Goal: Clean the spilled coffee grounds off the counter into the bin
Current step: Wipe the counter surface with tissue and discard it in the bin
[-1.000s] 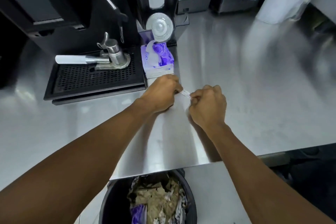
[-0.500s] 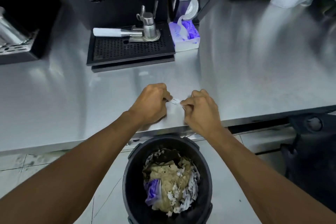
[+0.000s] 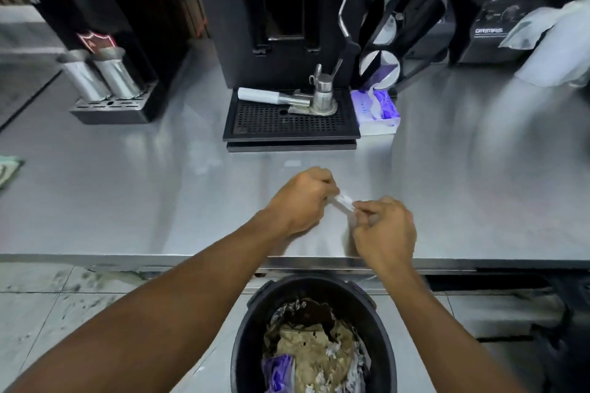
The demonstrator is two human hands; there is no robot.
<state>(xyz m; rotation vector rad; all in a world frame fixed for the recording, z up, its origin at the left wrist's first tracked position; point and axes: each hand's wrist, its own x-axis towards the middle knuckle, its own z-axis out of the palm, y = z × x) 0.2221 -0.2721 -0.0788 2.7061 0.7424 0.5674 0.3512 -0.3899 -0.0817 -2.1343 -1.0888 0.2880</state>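
Both my hands hover over the steel counter [image 3: 127, 201] near its front edge. My left hand [image 3: 300, 201] and my right hand [image 3: 383, 230] each pinch one end of a small white tissue [image 3: 343, 202] stretched between them. Below the counter edge, on the floor, stands a round black bin [image 3: 252, 344] holding crumpled brown and white paper and a purple wrapper. I see no coffee grounds on the counter around my hands.
A black coffee machine [image 3: 281, 9] stands behind with its drip tray [image 3: 287, 124], a portafilter [image 3: 271, 96] and a small steel jug [image 3: 322, 96]. A purple tissue pack [image 3: 376, 112] sits right of the tray. Two steel cups [image 3: 102, 76] stand far left.
My hands have stayed together on the tissue while drawing back toward the counter's front edge. My view has pulled back, so more of the bin and machine shows.
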